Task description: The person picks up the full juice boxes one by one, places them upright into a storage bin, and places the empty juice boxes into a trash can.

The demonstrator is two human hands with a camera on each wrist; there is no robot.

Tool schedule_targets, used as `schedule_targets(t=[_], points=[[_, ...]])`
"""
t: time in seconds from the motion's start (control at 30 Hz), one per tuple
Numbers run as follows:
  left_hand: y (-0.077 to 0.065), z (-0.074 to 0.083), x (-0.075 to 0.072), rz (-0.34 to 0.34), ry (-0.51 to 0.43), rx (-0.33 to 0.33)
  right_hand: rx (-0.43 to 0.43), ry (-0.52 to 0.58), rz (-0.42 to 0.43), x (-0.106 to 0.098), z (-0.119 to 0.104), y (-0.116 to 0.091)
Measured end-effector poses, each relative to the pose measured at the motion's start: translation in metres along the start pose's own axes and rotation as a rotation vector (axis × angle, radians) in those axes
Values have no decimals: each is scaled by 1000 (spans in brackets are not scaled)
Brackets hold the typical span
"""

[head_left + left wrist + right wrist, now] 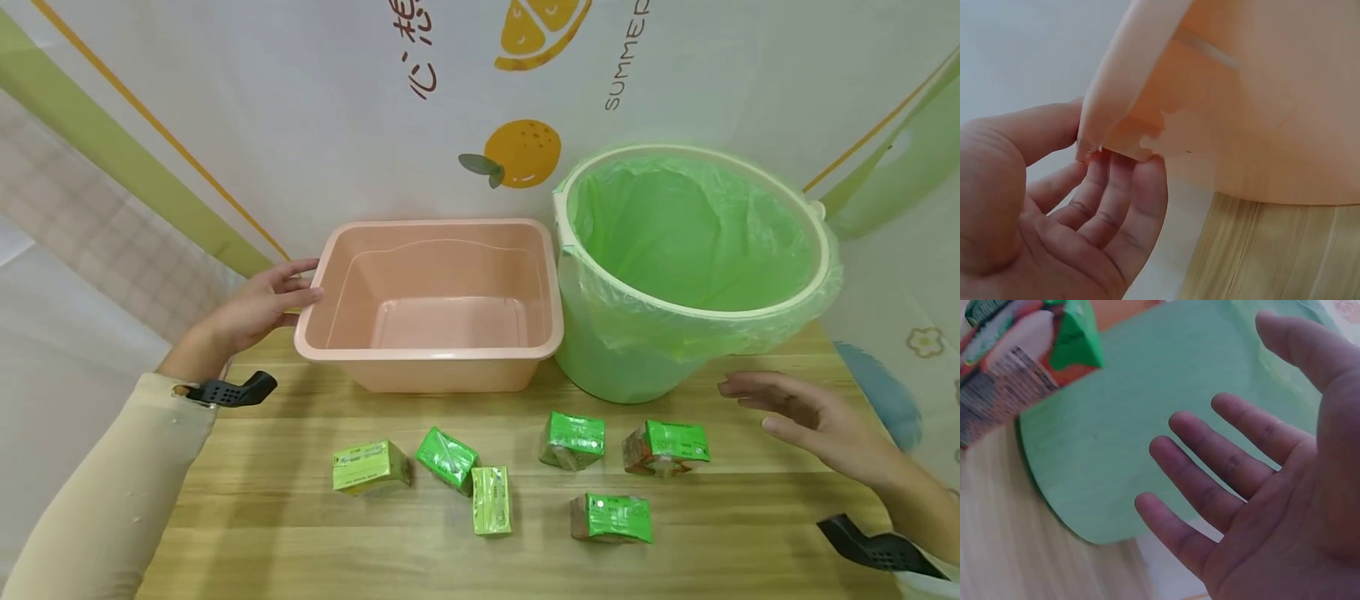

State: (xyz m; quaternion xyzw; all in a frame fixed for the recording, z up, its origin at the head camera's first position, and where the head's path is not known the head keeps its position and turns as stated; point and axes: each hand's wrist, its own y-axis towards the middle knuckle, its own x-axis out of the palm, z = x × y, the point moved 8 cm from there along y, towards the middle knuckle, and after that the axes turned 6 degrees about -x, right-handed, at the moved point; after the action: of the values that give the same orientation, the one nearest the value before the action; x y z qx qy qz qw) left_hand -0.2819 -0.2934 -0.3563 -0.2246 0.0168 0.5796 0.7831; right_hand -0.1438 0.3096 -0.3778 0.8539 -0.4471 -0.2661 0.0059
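Observation:
My left hand (258, 308) grips the left rim of a pink plastic basin (435, 372), with the thumb on the rim's upper side. In the left wrist view, the other fingers (1147, 187) curl up under that rim (1116, 87). The basin stands upright with nothing inside. My right hand (825, 421) hovers over the table's right side, fingers relaxed and apart, holding nothing. Closest to it are a green bucket (622, 354) and a small green-and-red carton (678, 442). The right wrist view shows this hand's spread fingers before the bucket's wall (1097, 456).
A pale rim and a thin green bag (697, 217) line the bucket, which stands right beside the basin. Several small green cartons (450, 458) lie scattered on the wooden table (300, 550) in front. A printed curtain (300, 108) hangs behind.

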Motion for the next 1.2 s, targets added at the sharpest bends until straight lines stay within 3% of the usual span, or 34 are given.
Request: schedule_targets(t=[0.17,0.4,0.63,0.77,0.97,1.2], points=[[2,1,1,-1,-20,12,-63,78,-13,16,6,2],[5,1,0,-10,-46,-44,-187,225,-47,42,10,8],[5,0,1,-72,-220,-131,-232,249,-58,59,17,12],[4,-1,0,-68,-225,-175,-229,236,-60,68,21,14],[6,3,4,-74,-174,-166,-164,279,-43,80,29,12],[3,3,3,-50,-183,-170,-114,169,33,87,40,18]])
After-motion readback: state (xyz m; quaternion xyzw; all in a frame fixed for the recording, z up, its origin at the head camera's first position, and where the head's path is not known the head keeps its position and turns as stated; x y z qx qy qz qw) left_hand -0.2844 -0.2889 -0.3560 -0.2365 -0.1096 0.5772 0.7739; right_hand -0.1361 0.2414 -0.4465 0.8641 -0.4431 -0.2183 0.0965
